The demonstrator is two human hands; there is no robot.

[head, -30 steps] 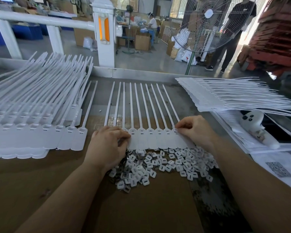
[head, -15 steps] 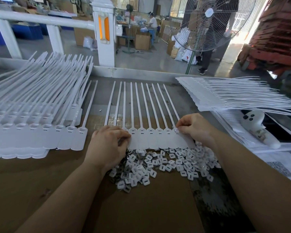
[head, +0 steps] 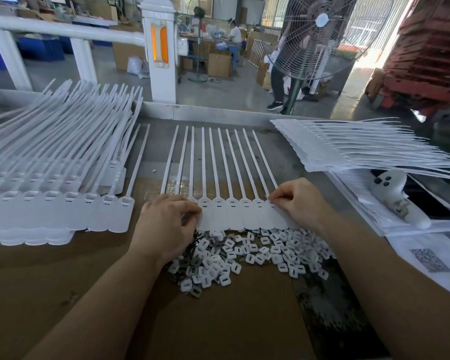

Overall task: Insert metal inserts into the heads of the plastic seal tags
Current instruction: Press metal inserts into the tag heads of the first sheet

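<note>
1. Left of frame: a stack of seal tags [head: 50, 203] fanned on the table [head: 63, 281], clear of the work.
2. The left hand [head: 164, 227] rests curled on the row of tags [head: 231, 214] at centre; what it holds, I cannot tell.
3. Below, the pile of inserts [head: 244, 253] looks small, light and slippery, best pinched singly.
4. The right hand [head: 299, 201] pinches at the rightmost head; the thin, flexible tags need pinning flat.
5. Right: more tags [head: 361, 154], a controller [head: 398, 198].
</note>
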